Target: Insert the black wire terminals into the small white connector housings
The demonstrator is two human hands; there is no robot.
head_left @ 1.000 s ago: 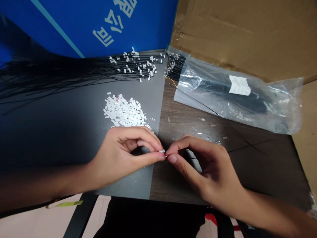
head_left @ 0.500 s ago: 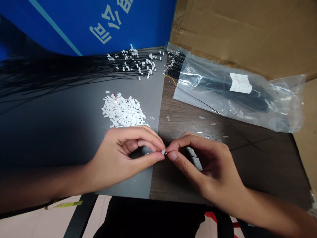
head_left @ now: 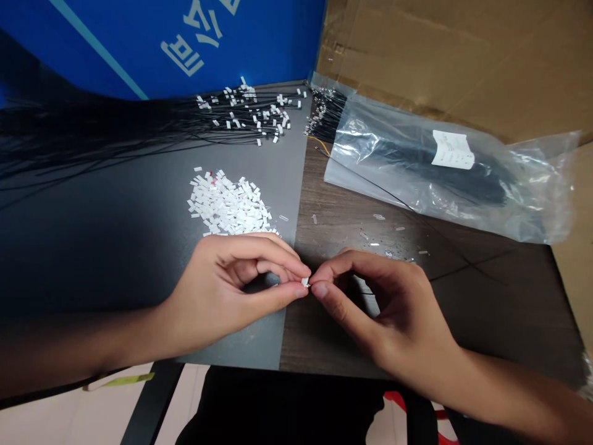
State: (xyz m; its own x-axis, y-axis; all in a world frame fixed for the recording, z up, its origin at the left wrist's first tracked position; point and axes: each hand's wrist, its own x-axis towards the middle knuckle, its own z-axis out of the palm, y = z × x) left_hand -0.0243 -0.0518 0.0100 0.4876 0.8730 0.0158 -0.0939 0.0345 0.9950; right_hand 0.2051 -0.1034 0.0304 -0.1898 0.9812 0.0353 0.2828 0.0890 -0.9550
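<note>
White plastic connector housing (head_left: 304,282), a tiny rectangular piece, sits at the middle of the view, pinched in the tips of the thumb and forefinger of the left hand (head_left: 227,284), above the edge of a grey mat (head_left: 245,327). The other 3 left fingers curl loosely inward. The right hand (head_left: 386,306) faces it, its thumb and forefinger closed into a tight pinch right against the housing; whatever they hold is too small to tell. Beyond lies a heap of loose white housings (head_left: 229,207), just past the left hand, and further on a fan of black wires (head_left: 245,116) with housings on them. A clear plastic bag (head_left: 445,179) of black wires, with a white label (head_left: 453,149), lies on a dark wooden table (head_left: 333,334), against a cardboard sheet (head_left: 440,55).
</note>
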